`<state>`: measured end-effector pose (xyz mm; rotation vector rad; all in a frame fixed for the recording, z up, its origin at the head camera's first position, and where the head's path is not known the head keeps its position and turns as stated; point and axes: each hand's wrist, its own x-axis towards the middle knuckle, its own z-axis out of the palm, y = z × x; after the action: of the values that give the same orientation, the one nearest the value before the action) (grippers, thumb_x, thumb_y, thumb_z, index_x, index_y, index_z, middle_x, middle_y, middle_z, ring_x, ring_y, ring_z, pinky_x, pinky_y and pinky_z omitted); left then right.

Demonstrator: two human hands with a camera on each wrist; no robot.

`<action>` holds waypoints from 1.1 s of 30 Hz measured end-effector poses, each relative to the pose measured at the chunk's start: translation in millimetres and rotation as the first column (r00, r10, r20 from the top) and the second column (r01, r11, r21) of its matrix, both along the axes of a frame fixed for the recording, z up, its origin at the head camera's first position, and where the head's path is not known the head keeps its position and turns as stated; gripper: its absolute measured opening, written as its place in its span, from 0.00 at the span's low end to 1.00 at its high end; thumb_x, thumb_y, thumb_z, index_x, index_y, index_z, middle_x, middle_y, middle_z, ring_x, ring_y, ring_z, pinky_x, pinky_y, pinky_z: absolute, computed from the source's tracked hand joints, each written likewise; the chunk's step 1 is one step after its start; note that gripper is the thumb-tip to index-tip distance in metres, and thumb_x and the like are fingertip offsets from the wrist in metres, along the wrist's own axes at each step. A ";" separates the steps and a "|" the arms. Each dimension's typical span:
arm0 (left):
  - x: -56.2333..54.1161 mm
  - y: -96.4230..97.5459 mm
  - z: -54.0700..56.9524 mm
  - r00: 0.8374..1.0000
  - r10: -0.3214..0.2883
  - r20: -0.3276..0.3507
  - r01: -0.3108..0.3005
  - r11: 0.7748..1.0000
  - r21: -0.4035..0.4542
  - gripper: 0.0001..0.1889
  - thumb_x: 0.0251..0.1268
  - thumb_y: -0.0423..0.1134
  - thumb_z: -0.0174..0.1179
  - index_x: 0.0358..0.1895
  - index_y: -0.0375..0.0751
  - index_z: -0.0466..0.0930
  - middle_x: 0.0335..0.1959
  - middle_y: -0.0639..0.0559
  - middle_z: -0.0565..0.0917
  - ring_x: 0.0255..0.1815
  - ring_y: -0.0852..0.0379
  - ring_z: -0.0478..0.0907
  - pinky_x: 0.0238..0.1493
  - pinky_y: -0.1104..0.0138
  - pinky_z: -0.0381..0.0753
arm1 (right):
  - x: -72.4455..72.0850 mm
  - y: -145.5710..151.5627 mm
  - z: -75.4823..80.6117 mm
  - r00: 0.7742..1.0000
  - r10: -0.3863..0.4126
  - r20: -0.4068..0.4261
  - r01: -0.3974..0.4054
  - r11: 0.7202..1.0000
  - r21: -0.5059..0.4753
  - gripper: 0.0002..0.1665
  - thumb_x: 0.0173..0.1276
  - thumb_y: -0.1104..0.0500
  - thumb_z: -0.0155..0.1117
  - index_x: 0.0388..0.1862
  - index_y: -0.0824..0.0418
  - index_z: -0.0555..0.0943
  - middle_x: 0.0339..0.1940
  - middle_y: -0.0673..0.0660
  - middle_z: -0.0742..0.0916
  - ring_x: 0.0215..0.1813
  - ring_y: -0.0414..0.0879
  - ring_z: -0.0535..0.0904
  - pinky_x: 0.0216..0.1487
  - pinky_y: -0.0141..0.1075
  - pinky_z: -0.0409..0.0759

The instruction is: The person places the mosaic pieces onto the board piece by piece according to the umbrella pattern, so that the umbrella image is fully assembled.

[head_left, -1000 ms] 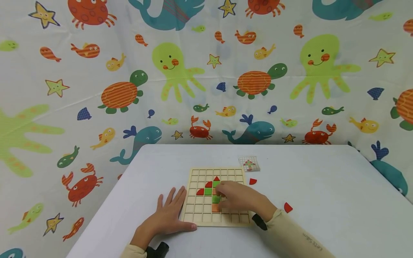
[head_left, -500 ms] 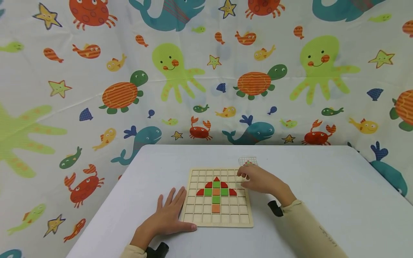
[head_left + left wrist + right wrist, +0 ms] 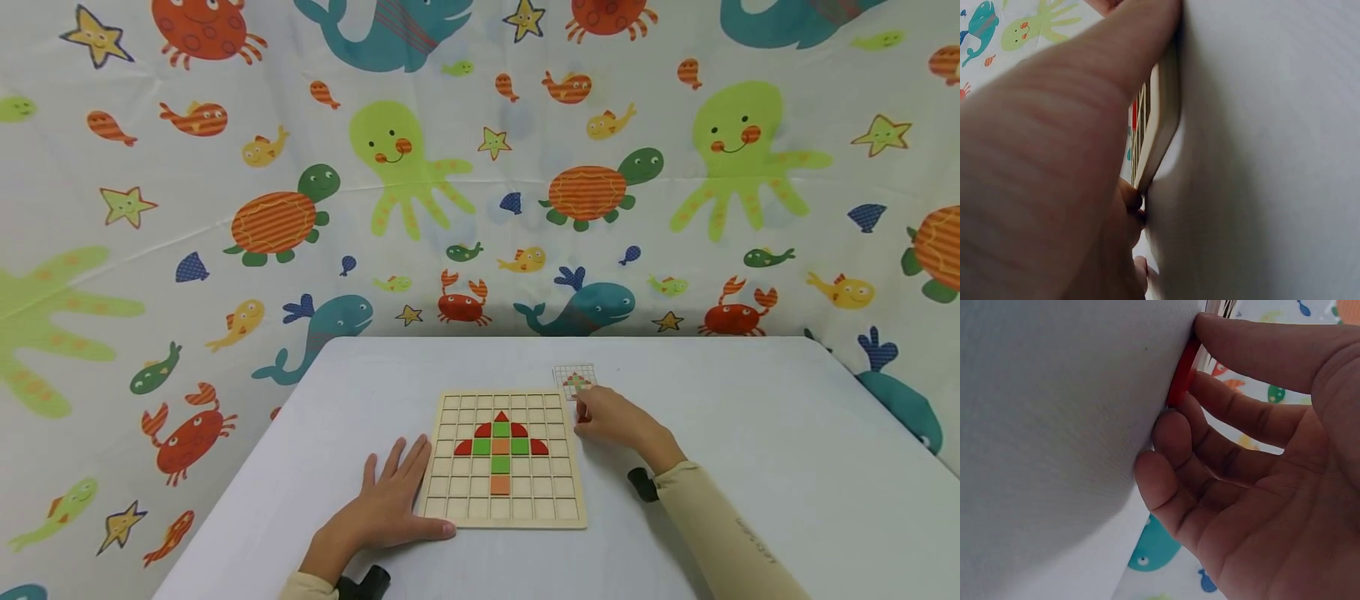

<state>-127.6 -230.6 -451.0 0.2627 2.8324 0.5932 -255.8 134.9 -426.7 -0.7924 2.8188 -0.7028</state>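
Observation:
My left hand (image 3: 390, 500) lies on the table with its fingers spread, thumb at the front left corner of a wooden grid board (image 3: 457, 508) and fingertips along its left edge. Just off the board's right edge, my right hand (image 3: 618, 421) pinches a red quarter-circle tile (image 3: 1184, 375) between thumb and fingers. The right wrist view shows this tile at the table surface. In the board's cells sit a red triangle tile (image 3: 502, 417), red quarter-circle tiles, green square tiles (image 3: 500, 464) and orange square tiles (image 3: 500, 485), forming an arrow-like figure.
A small pattern card (image 3: 566, 375) with a similar coloured figure lies behind the board's right corner, partly overlapped by the right hand. The white table (image 3: 750, 417) ends in front of a sea-animal curtain (image 3: 480, 183).
My right hand has moved off the middle of the board to its right side, uncovering the right half of the figure, and now holds the red quarter-circle tile there. My left hand has stayed still.

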 end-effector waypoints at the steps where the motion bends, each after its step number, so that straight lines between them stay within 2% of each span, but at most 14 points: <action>1: 0.5 -0.1 0.1 1.000 0.000 0.000 0.000 1.000 0.002 0.71 0.48 0.75 0.74 0.88 0.38 0.49 0.89 0.41 0.48 0.88 0.33 0.34 0.77 0.30 0.25 | 0.7 -0.5 0.0 1.000 0.000 -0.002 0.000 1.000 0.003 0.09 0.69 0.64 0.77 0.38 0.64 0.82 0.32 0.52 0.81 0.36 0.46 0.74 0.40 0.40 0.78; 11: 0.5 -1.4 -1.0 1.000 0.005 0.011 -0.005 1.000 0.010 0.71 0.47 0.75 0.74 0.88 0.38 0.49 0.89 0.41 0.48 0.88 0.33 0.34 0.77 0.30 0.24 | 4.1 0.4 3.1 0.998 -0.039 0.041 0.039 0.999 0.004 0.09 0.70 0.67 0.74 0.41 0.64 0.80 0.32 0.52 0.80 0.35 0.47 0.74 0.39 0.41 0.77; 19: -0.4 -2.0 0.0 1.000 0.001 0.005 -0.001 1.000 0.017 0.71 0.48 0.75 0.74 0.88 0.38 0.49 0.89 0.41 0.48 0.88 0.33 0.34 0.77 0.30 0.24 | 0.9 5.0 3.8 0.999 -0.043 0.002 0.043 0.992 -0.115 0.07 0.70 0.75 0.66 0.39 0.65 0.80 0.30 0.52 0.80 0.34 0.46 0.74 0.37 0.39 0.75; 23: 0.1 -1.9 -0.1 1.000 0.003 0.011 -0.004 1.000 0.020 0.71 0.47 0.76 0.74 0.88 0.38 0.49 0.89 0.42 0.48 0.88 0.34 0.34 0.77 0.30 0.24 | 1.0 4.6 8.6 0.998 -0.043 0.049 0.052 0.977 -0.205 0.08 0.71 0.76 0.63 0.39 0.66 0.81 0.30 0.53 0.81 0.31 0.45 0.77 0.34 0.37 0.79; 28: -0.2 -2.6 -0.1 1.000 -0.002 0.002 0.002 1.000 0.016 0.70 0.48 0.75 0.74 0.88 0.38 0.50 0.89 0.42 0.48 0.88 0.34 0.35 0.77 0.30 0.24 | 7.5 -2.4 18.7 0.987 0.028 0.160 0.028 0.940 -0.341 0.06 0.74 0.76 0.61 0.41 0.67 0.80 0.34 0.57 0.83 0.30 0.46 0.84 0.37 0.41 0.88; 33: 0.5 -2.9 -0.1 1.000 -0.007 0.003 0.007 1.000 0.014 0.70 0.48 0.75 0.74 0.88 0.38 0.50 0.89 0.41 0.48 0.88 0.34 0.34 0.77 0.30 0.25 | 18.7 -17.3 27.7 0.973 0.136 0.189 -0.050 0.914 -0.402 0.06 0.74 0.75 0.62 0.41 0.67 0.80 0.37 0.58 0.83 0.32 0.49 0.87 0.40 0.42 0.89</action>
<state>-127.1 -233.5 -451.0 0.2737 2.8247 0.6116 -237.1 117.6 -399.0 -0.8418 2.4585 -1.2828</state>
